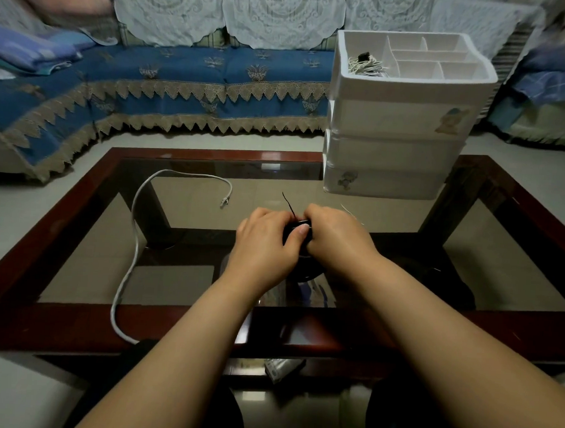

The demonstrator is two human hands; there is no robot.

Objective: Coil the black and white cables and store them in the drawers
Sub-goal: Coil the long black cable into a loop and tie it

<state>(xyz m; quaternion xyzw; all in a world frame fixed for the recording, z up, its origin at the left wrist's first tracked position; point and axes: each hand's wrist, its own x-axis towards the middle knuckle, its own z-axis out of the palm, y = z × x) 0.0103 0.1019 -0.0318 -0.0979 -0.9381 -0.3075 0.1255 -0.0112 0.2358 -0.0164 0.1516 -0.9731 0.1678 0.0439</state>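
Over the glass counter [183, 208], left hand [266, 245] and right hand [335, 236] both grip the coiled black cable [296, 231], its loose tail protruding. Light, springy; hold across the loops. White cable [136, 239] lies uncoiled leftward; drawers [392, 147] stand beyond.

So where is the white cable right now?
In the head view, the white cable lies uncoiled on the left half of the glass table, left of the left hand, its near end trailing off the front edge.

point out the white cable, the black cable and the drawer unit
white cable [135, 235], head view, on its long run down the glass table
black cable [298, 230], head view, on the coil between both hands
drawer unit [394, 121], head view, on a drawer front
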